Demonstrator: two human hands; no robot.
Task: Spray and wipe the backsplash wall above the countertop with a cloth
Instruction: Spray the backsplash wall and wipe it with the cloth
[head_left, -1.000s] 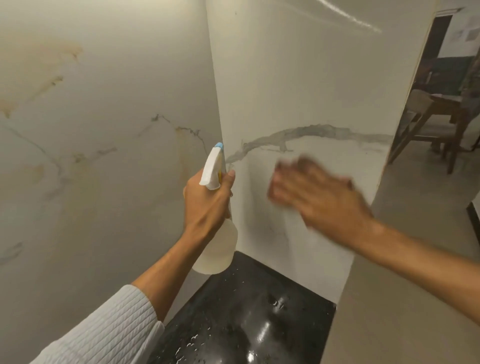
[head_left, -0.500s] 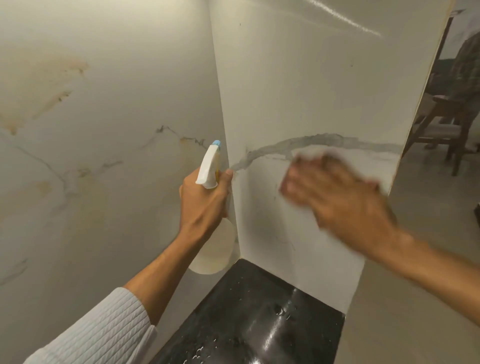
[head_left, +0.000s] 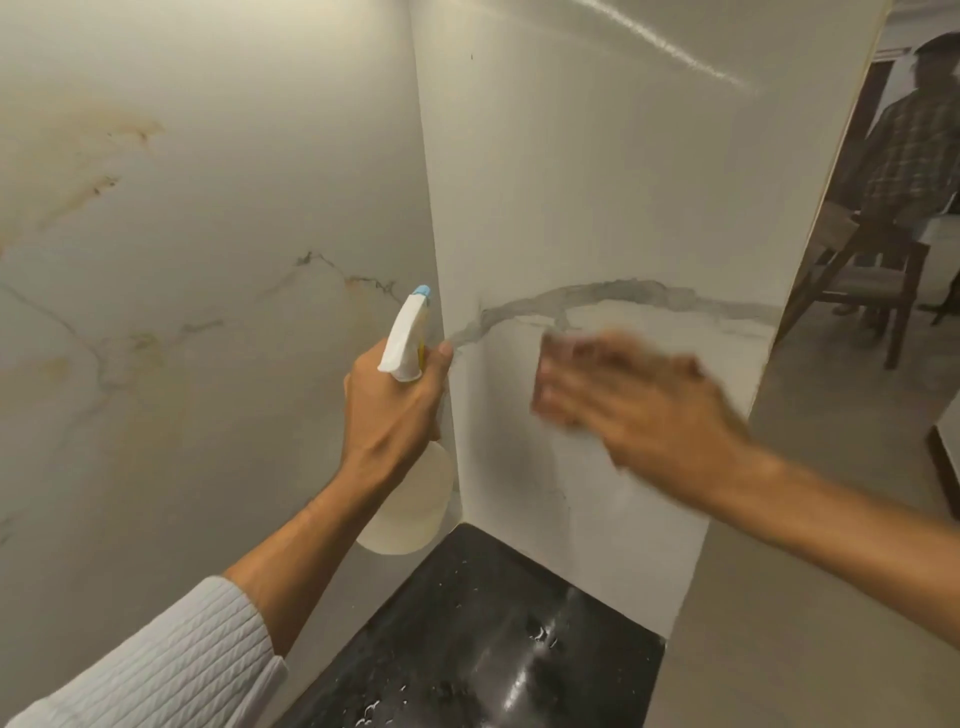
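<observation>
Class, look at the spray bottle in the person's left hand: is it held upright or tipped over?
Roughly upright. The spray bottle has its blue-tipped nozzle on top and its rounded body hanging below the left hand, which grips the neck.

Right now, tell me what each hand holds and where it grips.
Left hand grips the spray bottle at its neck, below the trigger head. Right hand lies flat against the wall; blur hides any cloth.

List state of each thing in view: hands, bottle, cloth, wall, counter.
left hand: grips the spray bottle's neck, held up near the wall corner.
spray bottle: upright, off the counter, pale liquid inside.
right hand: flat against the wall, motion-blurred.
cloth: barely visible under the right hand, a pale edge only.
backsplash wall: grey-veined, glossy; wetness cannot be told.
countertop: black, droplets on it.
</observation>
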